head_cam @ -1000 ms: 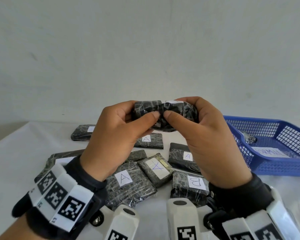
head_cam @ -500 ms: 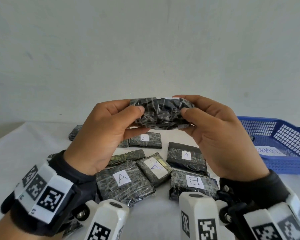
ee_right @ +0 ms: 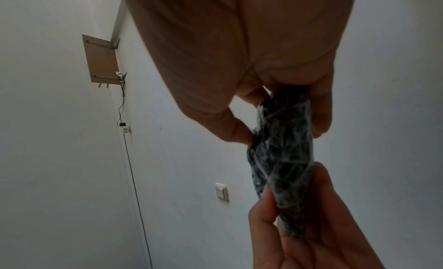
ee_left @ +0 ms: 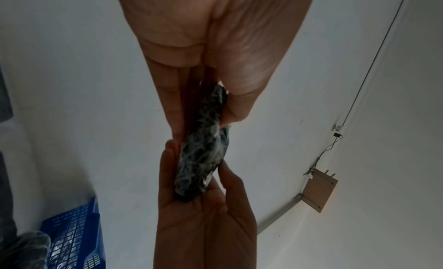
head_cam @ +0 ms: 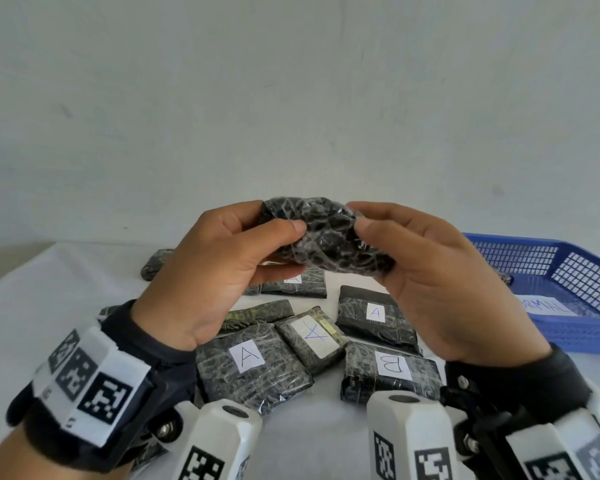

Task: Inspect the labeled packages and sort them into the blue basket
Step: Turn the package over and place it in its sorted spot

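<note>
Both hands are up in front of the chest, level with each other, palms turned inward. The left hand [head_cam: 215,271] has its thumb stretched across the near face of the held package [head_cam: 329,240], fingers curled behind the far edge. The right hand [head_cam: 440,282] mirrors it, thumb tip pressed on the near side, fingers [head_cam: 388,211] arched over the top. Seen from the left wrist, the 2 hands meet end to end, each pinching 1 end. Dark cuffs wrap both wrists.

Plain white wall [head_cam: 291,98] behind white table [head_cam: 32,323].
</note>
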